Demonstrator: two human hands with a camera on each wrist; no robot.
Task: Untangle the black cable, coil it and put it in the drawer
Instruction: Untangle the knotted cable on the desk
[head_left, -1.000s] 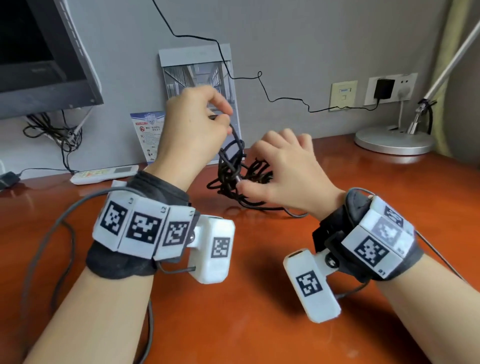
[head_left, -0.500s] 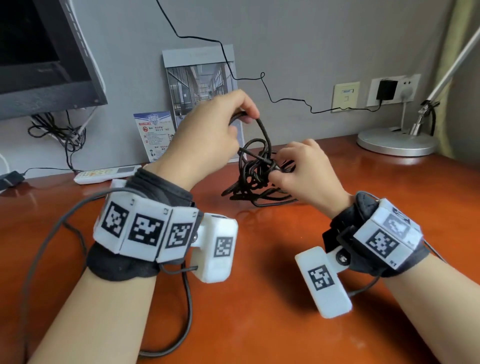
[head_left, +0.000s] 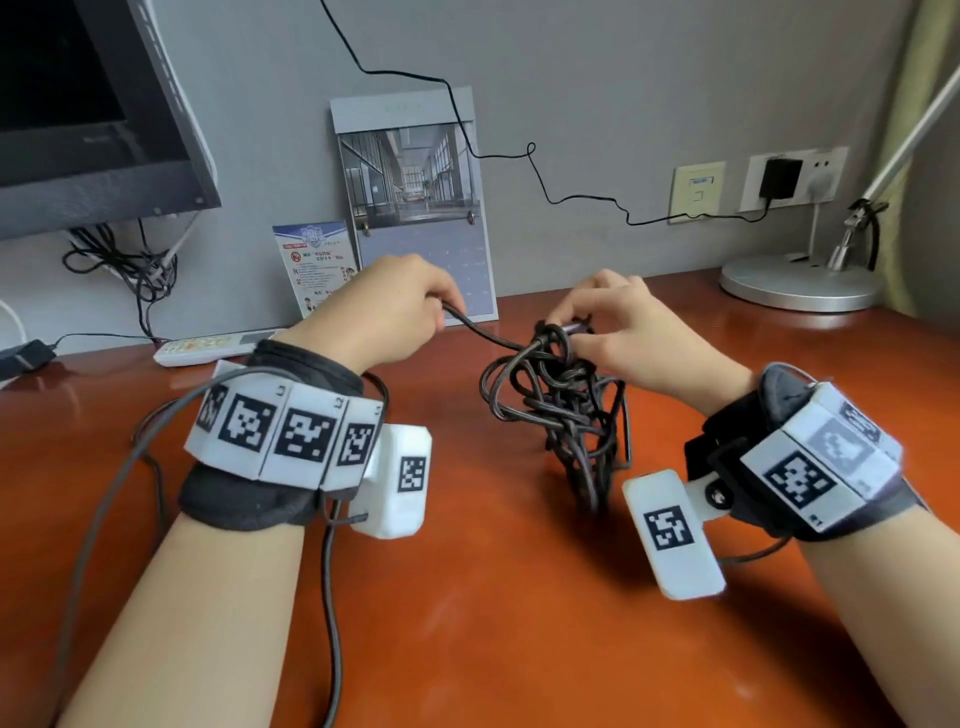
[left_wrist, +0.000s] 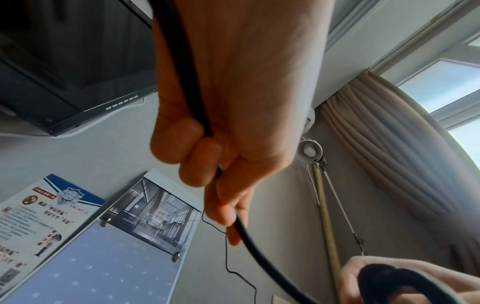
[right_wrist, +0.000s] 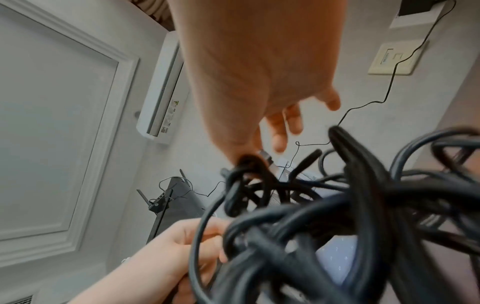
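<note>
Change: since half a second ago the left hand (head_left: 387, 317) has drawn left and away from the knot, so one strand now runs taut from it to the bundle; before, both hands were bunched together over the tangle.
Black cable: black cable (head_left: 558, 410) hangs as a dense knot above the counter (head_left: 493, 597), centre-right, its lowest loops close to or touching the wood; it is not yet untangled, and no drawer is in view.
Free strand: it leaves the top of the knot and rises leftward into the left hand.
Left fingers: left fingers (left_wrist: 192, 160) are curled tight round the strand, thumb pressing it against them, seen from the left wrist.
Right hand: right hand (head_left: 631, 338) holds the top of the knot; thumb and forefinger pinch what looks like a metal plug end, the other fingers (right_wrist: 291, 121) loosely spread.
Step in hand: judged as feeding one end out of the tangle.
Doing it well: pull gently, not hard, since tension likely cinches the loops; let the right fingers open the loop the strand passes through, and follow the plug back through each crossing.
Risk: the heavy bundle may swing or slip from the pinch.
Surroundings: remote control (head_left: 218, 345) far left, calendar (head_left: 415, 208) against the far wall, lamp base (head_left: 795, 286) far right.
</note>
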